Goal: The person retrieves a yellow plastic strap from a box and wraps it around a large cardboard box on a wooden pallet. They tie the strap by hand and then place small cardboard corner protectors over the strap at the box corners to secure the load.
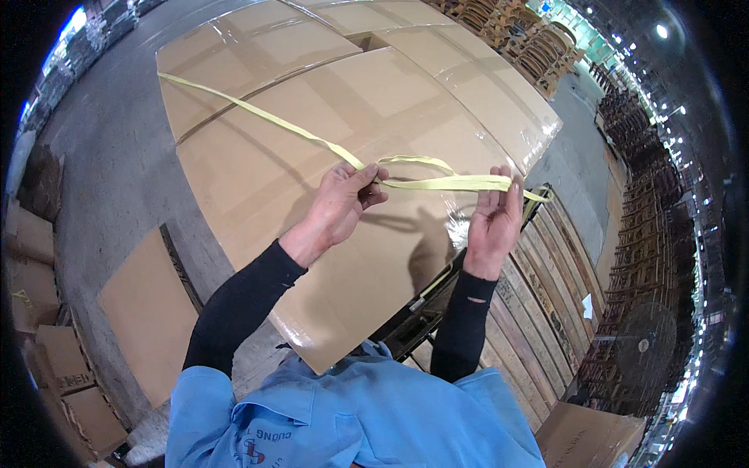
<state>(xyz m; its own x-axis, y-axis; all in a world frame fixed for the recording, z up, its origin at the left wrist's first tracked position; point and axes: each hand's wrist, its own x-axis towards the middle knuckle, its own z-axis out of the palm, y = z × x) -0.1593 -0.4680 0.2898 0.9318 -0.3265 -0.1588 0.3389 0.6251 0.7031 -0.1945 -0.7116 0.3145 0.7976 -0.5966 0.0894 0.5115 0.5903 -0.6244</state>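
Blue shirt (351, 413) fills the near edge, and two arms in black sleeves (242, 300) reach up from it. Both hands are over a big flat box (312, 156) wrapped in clear film. More boxes lie side by side behind it, on the far side. A yellow strap (257, 109) runs from the far left across the box top and comes to the hands. The left hand (339, 207) has its fingers closed, pinching the strap between thumb and finger. The right hand (495, 218) has its fingers pointing up, and the strap end lies pressed flat under the thumb against them. Between the two hands the strap makes a small loop (421, 168), so it looks like the person is at the step of tying or joining the strap. The knot does not look tight yet. The next move would need both hands to keep their hold, feed the end through the loop, and pull it snug without letting the long part slip off the box. To the right, lower down, is a wood pallet (546, 273). Far right are stacks of wooden chairs (530, 39). Small boxes (55, 351) sit on the floor at the left.
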